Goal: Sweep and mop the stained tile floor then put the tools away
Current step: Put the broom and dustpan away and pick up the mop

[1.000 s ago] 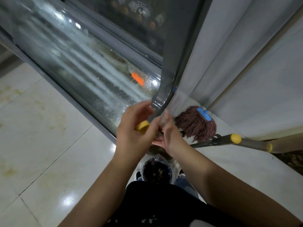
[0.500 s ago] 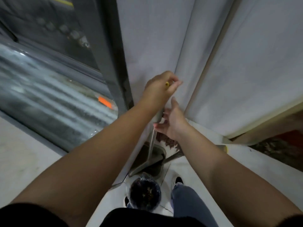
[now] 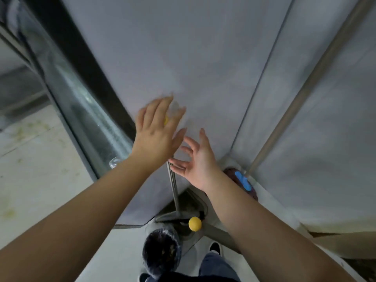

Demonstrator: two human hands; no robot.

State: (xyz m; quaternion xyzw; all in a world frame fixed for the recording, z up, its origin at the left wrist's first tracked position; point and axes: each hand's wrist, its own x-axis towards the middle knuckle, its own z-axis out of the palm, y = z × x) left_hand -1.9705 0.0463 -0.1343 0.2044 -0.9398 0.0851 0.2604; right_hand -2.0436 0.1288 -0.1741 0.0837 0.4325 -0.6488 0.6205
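Our left hand (image 3: 157, 129) is spread flat, fingers straight, against the top of the dustpan handle (image 3: 173, 186); a bit of its yellow cap (image 3: 166, 120) shows between the fingers. Our right hand (image 3: 196, 159) is just beside it, a little lower, with fingers loosely apart and holding nothing. The thin metal handle runs straight down from under the left palm to the dustpan (image 3: 183, 212), which stands in the corner against the grey wall (image 3: 203, 58). Below the right wrist there is a second yellow cap (image 3: 195, 224) on a pole lying across the floor — probably the broom, but we cannot tell for sure. The brown mop head (image 3: 242, 180) with its blue clip sits behind the right forearm, in the corner. A dark bag (image 3: 161, 251) is near our feet.

What could go wrong: no hand grips the handle, so if it does not lean well on the wall it may slide sideways and fall. The pole on the floor is close to our shoe — we could step on it.

Half a second ago the left fingers were curled round the top of the handle; now they are open. The right hand was already open and has moved little.
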